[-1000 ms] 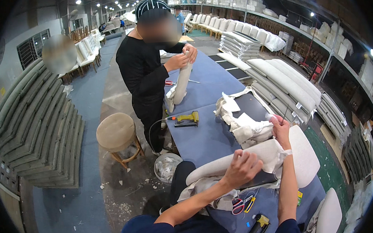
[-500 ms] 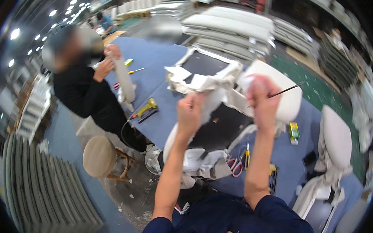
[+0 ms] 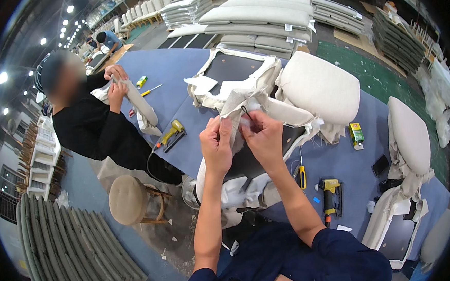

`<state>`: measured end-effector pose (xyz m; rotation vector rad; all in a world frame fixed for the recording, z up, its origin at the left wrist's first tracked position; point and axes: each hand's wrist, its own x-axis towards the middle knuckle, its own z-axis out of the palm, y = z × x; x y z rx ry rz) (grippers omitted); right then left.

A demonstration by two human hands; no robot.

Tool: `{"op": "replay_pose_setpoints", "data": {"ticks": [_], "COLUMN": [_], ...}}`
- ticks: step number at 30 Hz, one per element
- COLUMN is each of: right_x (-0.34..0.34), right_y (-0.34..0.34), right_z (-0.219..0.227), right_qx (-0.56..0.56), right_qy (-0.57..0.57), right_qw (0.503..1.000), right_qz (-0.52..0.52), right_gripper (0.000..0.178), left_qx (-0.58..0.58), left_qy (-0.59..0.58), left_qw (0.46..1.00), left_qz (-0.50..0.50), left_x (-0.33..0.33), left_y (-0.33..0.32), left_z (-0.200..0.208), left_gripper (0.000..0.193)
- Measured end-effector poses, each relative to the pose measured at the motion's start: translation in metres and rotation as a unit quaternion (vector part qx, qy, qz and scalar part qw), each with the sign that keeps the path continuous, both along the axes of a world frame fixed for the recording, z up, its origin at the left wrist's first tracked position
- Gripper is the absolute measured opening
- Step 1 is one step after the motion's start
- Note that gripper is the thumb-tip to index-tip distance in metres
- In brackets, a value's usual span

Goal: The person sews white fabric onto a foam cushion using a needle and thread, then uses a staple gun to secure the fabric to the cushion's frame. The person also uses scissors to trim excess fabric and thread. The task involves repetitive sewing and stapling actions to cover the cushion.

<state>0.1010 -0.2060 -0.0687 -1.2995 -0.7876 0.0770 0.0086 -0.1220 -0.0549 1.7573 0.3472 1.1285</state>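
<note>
A partly covered seat cushion [image 3: 285,138] lies in front of me, its dark backing board facing up and loose pale fabric round its edges. My left hand [image 3: 216,145] is closed on a raised flap of beige fabric [image 3: 234,103]. Right beside it, my right hand [image 3: 262,138] is closed round a thin dark rod-like tool [image 3: 246,111], which sticks up past the fingers. A tuft of white stuffing [image 3: 243,125] shows between the two hands. The fingers partly hide the tool's lower end.
On the blue table [image 3: 309,162] lie a yellow-handled screwdriver [image 3: 302,177], a staple gun [image 3: 331,198], a small box [image 3: 356,135] and a phone [image 3: 380,165]. More cushions [image 3: 318,88] surround the work. At left a co-worker [image 3: 92,117] handles a padded piece near another staple gun [image 3: 173,133].
My right hand has come left and inward, close beside my left hand, bringing the dark tool upright at the fabric. The view has shifted slightly. The co-worker still handles the padded piece.
</note>
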Motion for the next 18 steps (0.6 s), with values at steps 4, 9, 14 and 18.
{"op": "replay_pose_setpoints", "data": {"ticks": [4, 9, 14, 18], "right_x": [0.014, 0.000, -0.002, 0.002], "right_y": [-0.017, -0.068, -0.087, -0.084], "right_z": [0.015, 0.023, 0.022, 0.018], "right_qx": [-0.100, -0.110, -0.150, -0.161], "right_qy": [-0.029, -0.007, -0.035, -0.050], "right_qw": [0.995, 0.988, 0.986, 0.983], "right_qz": [-0.003, 0.109, 0.071, 0.068], "right_gripper": [0.024, 0.014, 0.016, 0.017], "left_qx": [0.049, 0.059, 0.065, 0.054], "left_qy": [0.002, -0.006, 0.002, -0.002], "left_qw": [0.999, 0.997, 0.997, 0.997], "left_qz": [0.022, 0.040, 0.049, 0.058], "left_x": [0.002, 0.002, 0.004, 0.004], "left_y": [-0.003, -0.002, 0.000, -0.001], "left_z": [-0.004, -0.002, -0.002, -0.003], "left_gripper": [0.039, 0.040, 0.041, 0.042]}}
